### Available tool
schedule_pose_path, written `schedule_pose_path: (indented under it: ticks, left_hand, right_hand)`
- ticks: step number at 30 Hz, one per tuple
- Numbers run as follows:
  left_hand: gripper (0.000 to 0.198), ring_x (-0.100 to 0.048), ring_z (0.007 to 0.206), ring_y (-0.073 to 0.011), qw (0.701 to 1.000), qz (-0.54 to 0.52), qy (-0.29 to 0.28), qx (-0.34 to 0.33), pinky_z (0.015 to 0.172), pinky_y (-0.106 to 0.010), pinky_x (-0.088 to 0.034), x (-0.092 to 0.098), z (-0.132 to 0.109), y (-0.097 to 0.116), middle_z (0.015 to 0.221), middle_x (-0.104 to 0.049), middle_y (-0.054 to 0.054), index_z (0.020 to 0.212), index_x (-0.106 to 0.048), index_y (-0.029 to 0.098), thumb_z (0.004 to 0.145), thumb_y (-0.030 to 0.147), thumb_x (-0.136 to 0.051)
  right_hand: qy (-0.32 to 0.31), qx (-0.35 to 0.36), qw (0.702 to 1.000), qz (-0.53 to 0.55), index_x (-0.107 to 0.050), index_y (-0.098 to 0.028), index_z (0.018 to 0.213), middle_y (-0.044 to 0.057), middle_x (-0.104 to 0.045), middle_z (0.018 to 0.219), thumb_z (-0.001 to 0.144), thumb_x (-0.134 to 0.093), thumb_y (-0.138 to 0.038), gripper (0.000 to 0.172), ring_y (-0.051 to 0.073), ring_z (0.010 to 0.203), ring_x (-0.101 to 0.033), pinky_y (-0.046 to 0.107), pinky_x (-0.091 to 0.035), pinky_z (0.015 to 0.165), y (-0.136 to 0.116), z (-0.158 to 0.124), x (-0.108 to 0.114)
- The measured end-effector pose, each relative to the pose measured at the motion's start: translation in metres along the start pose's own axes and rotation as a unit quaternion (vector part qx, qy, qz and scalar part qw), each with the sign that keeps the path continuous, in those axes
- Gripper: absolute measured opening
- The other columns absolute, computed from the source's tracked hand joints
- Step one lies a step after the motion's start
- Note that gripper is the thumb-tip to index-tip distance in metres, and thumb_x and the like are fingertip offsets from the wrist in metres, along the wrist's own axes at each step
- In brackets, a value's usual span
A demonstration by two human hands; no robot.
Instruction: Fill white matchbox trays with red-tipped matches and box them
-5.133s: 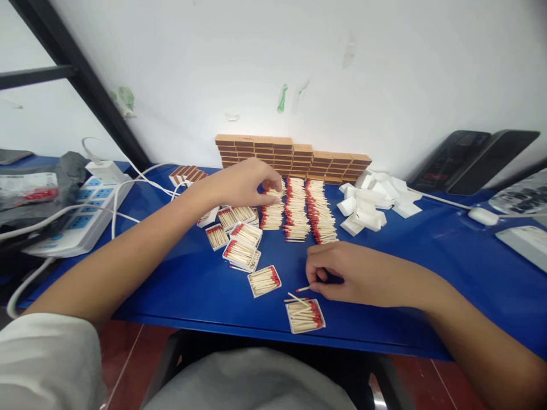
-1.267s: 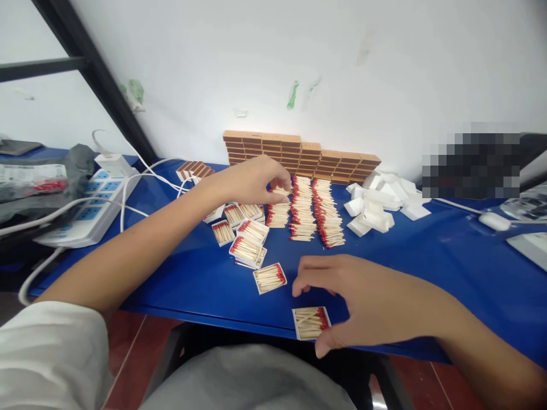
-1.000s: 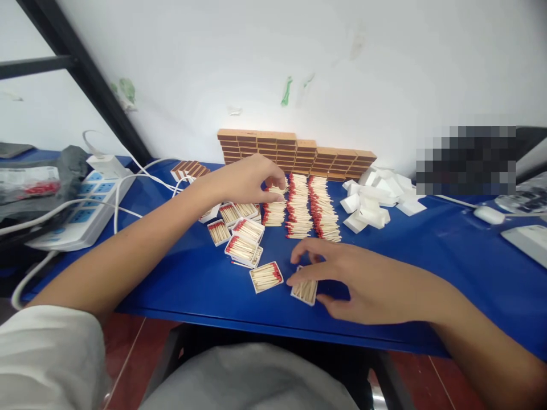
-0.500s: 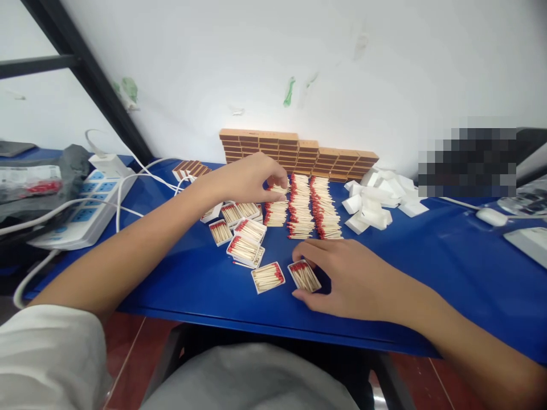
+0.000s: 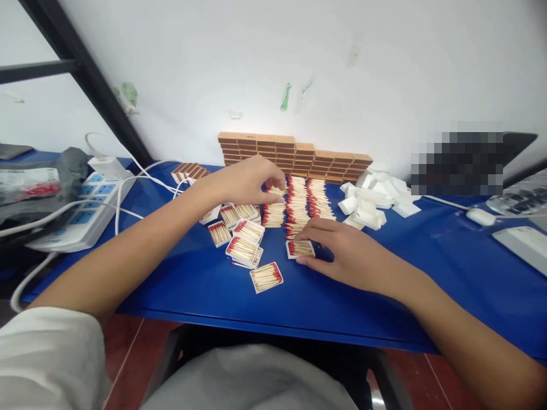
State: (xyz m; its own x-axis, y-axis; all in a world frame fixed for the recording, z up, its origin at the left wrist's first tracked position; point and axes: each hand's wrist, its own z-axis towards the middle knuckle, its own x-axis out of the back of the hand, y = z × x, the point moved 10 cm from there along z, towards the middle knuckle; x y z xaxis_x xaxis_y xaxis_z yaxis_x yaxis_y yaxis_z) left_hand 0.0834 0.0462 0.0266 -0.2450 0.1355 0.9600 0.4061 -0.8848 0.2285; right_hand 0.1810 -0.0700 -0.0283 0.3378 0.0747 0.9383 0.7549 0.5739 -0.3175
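My right hand (image 5: 350, 253) grips a small white matchbox tray (image 5: 299, 249) between thumb and fingers. Red-headed matches fill the tray, just in front of the loose match rows. My left hand (image 5: 258, 179) curls over the back of the left row of matches (image 5: 274, 215), thumb and fingers around some of them. Beside that row lie a middle row (image 5: 298, 199) and a right row (image 5: 319, 199) of loose matches. A filled tray (image 5: 266, 277) rests near the table's front. Several more filled trays (image 5: 241, 249) lie overlapping below my left forearm.
Stacked brown matchboxes (image 5: 273, 149) stand against the wall. White empty trays (image 5: 367, 205) form a heap at right. At left are more matchboxes (image 5: 190, 171), white cables (image 5: 128, 176) and a power strip (image 5: 88, 210). A dark, partly blurred object (image 5: 515, 151) sits at back right.
My right hand has moved away from me with the matchbox tray, up to the front end of the match rows, and the tray has turned. My left hand has hardly moved.
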Motion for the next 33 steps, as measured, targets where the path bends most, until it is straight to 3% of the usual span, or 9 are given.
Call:
schedule_pose_path:
  ticks: [11,23,29,33]
  left_hand:
    - [0.025,-0.073,0.096,-0.0201,1.0,0.005,0.009,-0.007,0.088,-0.032,-0.051,0.004,0.0,0.001,0.107,-0.081,-0.007,0.109,-0.08,0.019,0.093,0.033,-0.068]
    - [0.025,-0.072,0.097,-0.0197,1.0,0.001,0.012,-0.002,0.09,-0.032,-0.05,0.005,-0.001,0.001,0.108,-0.081,-0.006,0.11,-0.08,0.02,0.093,0.035,-0.068]
    - [0.023,-0.072,0.093,-0.019,1.0,-0.002,0.017,-0.008,0.086,-0.031,-0.05,0.006,-0.001,0.005,0.104,-0.081,-0.006,0.106,-0.08,0.02,0.092,0.034,-0.069]
    - [0.023,-0.072,0.093,-0.0191,1.0,0.007,0.018,-0.011,0.085,-0.031,-0.05,0.006,-0.002,0.006,0.104,-0.08,-0.006,0.106,-0.08,0.019,0.093,0.035,-0.07]
  right_hand:
    - [0.042,0.019,0.999,-0.004,-0.075,-0.023,0.124,0.01,-0.075,0.117,0.109,-0.052,-0.034,0.029,0.026,0.108,-0.071,0.043,-0.057,0.095,0.003,0.005,0.004]
    - [0.134,-0.038,0.984,-0.113,-0.069,-0.017,0.123,0.009,-0.069,0.104,0.105,-0.056,-0.036,0.029,0.024,0.079,-0.067,0.04,-0.054,0.07,0.034,0.007,0.013]
    - [0.136,0.001,0.987,-0.086,-0.068,-0.021,0.125,0.013,-0.067,0.119,0.101,-0.066,-0.039,0.03,0.028,0.101,-0.069,0.043,-0.058,0.085,0.02,0.007,0.013]
    - [0.127,0.024,0.988,-0.087,-0.066,-0.021,0.126,0.013,-0.068,0.117,0.099,-0.069,-0.032,0.029,0.031,0.111,-0.067,0.046,-0.058,0.091,0.019,0.008,0.009]
